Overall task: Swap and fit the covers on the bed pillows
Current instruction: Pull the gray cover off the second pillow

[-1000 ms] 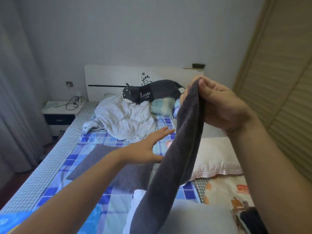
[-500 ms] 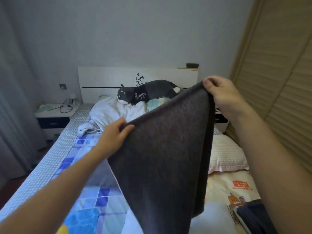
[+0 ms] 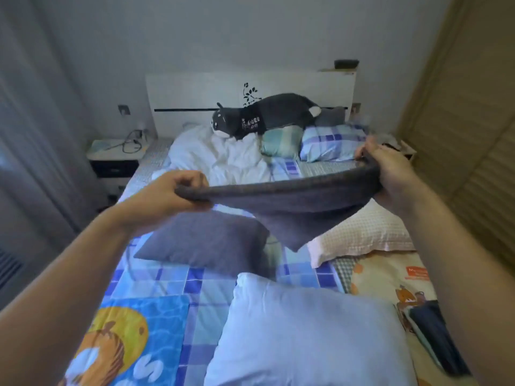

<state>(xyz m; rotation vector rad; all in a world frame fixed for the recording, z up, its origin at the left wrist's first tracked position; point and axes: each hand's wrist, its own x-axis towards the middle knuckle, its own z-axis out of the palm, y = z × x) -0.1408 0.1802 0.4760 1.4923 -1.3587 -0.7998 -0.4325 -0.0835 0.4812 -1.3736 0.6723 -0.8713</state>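
I hold a dark grey pillow cover (image 3: 292, 207) stretched out flat above the bed. My left hand (image 3: 172, 195) grips its left corner and my right hand (image 3: 390, 174) grips its right corner. Below it, near me, lies a bare white pillow (image 3: 306, 335). Under the cover's left part sits a pillow in a grey cover (image 3: 203, 238). A pale pink checked pillow (image 3: 365, 232) lies to the right. A blue plaid pillow (image 3: 331, 146) and a teal striped one (image 3: 281, 142) rest near the headboard.
A black plush animal (image 3: 264, 115) lies across the head pillows beside a crumpled white sheet (image 3: 217, 154). A nightstand (image 3: 117, 157) with a cable stands at the left. A slatted wardrobe (image 3: 468, 151) runs along the right. A cartoon blanket (image 3: 128, 338) covers the near left.
The cover hung down from my raised right hand. My left hand took its other corner, and both hands swung it from hanging upright to spread out level over the bed.
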